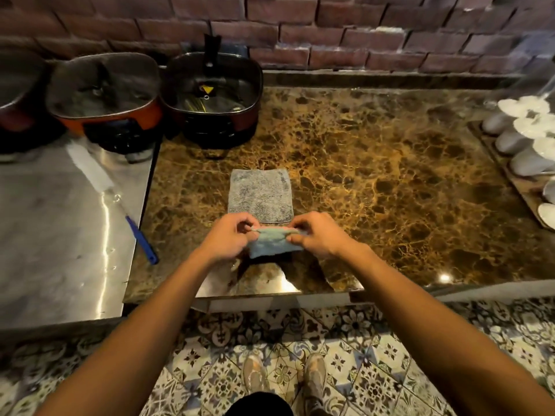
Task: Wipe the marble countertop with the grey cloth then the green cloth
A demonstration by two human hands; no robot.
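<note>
The grey cloth [260, 194] lies flat and folded on the brown marble countertop [375, 181], just beyond my hands. Both hands hold the pale green cloth [271, 242] a little above the counter near its front edge. My left hand [229, 235] pinches its upper left corner. At the upper right corner my right hand [315, 234] has a matching pinch. The green cloth hangs folded between them, with a pinkish edge showing along its top.
Two square electric pots with glass lids [103, 97] [213, 97] stand at the back left. A steel counter [60, 235] adjoins on the left, with a blue-handled brush [141, 238] at its edge. A tray of white cups [525, 139] sits at the right. A brick wall lies behind.
</note>
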